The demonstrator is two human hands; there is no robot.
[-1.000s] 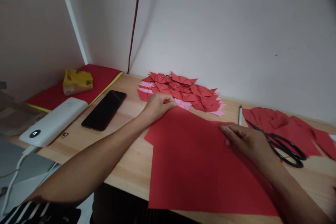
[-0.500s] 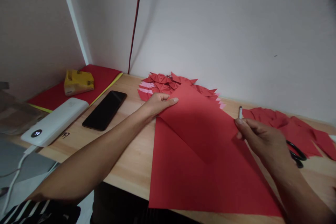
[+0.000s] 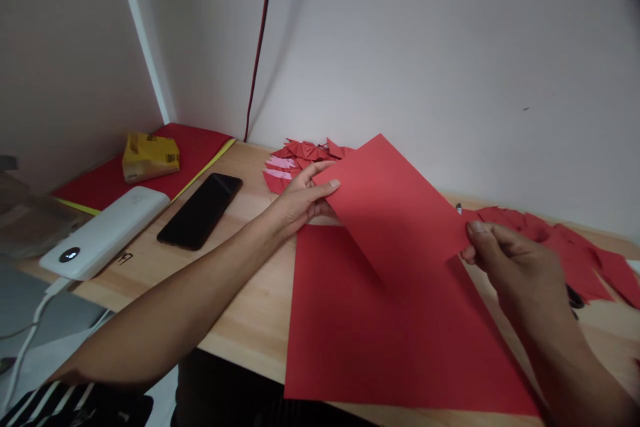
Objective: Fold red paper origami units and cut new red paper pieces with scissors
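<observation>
My left hand [image 3: 310,197] pinches the left corner of a smaller red paper sheet [image 3: 395,203], thumb on top and fingers beneath. At its right corner, my right hand [image 3: 510,257] grips the same sheet between thumb and fingers. The sheet is tilted and raised above a larger red paper sheet [image 3: 390,347] that lies on the wooden table [image 3: 245,280]. Beyond the right hand shows the dark tip of a white pen [image 3: 459,208]; the rest of it is hidden. Behind the raised sheet lies a heap of folded red paper pieces [image 3: 305,150], partly covered.
On the left are a black phone [image 3: 201,210], a white power bank [image 3: 107,230] with a cable, and a yellow packet [image 3: 150,157] on red sheets [image 3: 200,135]. More cut red paper [image 3: 580,260] lies right, near partly hidden black scissor handles [image 3: 575,297]. A wall [image 3: 425,47] stands behind.
The smaller red sheet has been lifted and tilted up, covering more of the folded heap. My right hand has shifted slightly right. Less of the pen and the scissor handles shows.
</observation>
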